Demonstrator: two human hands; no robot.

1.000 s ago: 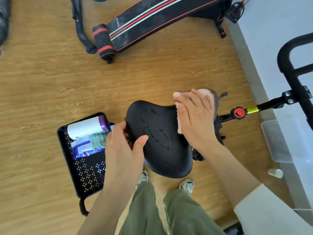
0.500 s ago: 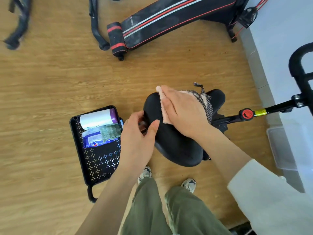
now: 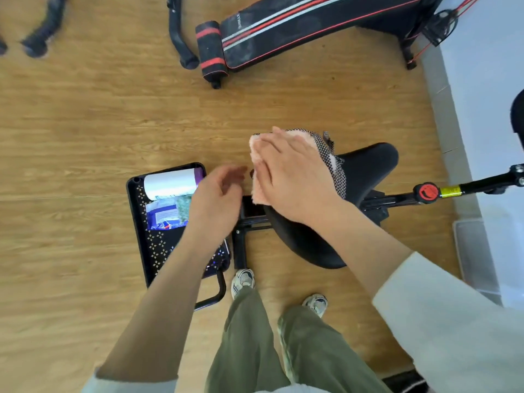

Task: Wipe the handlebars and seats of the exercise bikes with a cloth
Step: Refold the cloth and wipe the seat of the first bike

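Right hand (image 3: 295,177) lies flat on a pink cloth (image 3: 257,191), fingers (image 3: 265,146) straight and close together, palm pressing the cloth down on the broad end of the black bike seat (image 3: 365,168). The cloth covers that end of the seat and overhangs its left edge; a black-and-white mesh backing shows at the cloth's right side, beside the wrist. The narrow end of the seat points right, toward the wall. Left hand (image 3: 218,199) hovers just left of the seat and cloth; it is motion-blurred, its fingers loosely bent and slightly apart, with nothing seen in its grip, and contact with the seat cannot be confirmed. A black seat rail with a red knob (image 3: 428,192) and a yellow label extends right from under the seat. On the wooden floor (image 3: 85,123), partly under the left forearm, stands a black perforated basket (image 3: 134,199) holding a white roll with a purple end (image 3: 170,184) and printed packets. A black sit-up bench with red and white stripes (image 3: 297,21) lies at the top of the view. Green trousers and two light shoes show below the seat. A clear plastic container (image 3: 476,251) sits by the wall at right.
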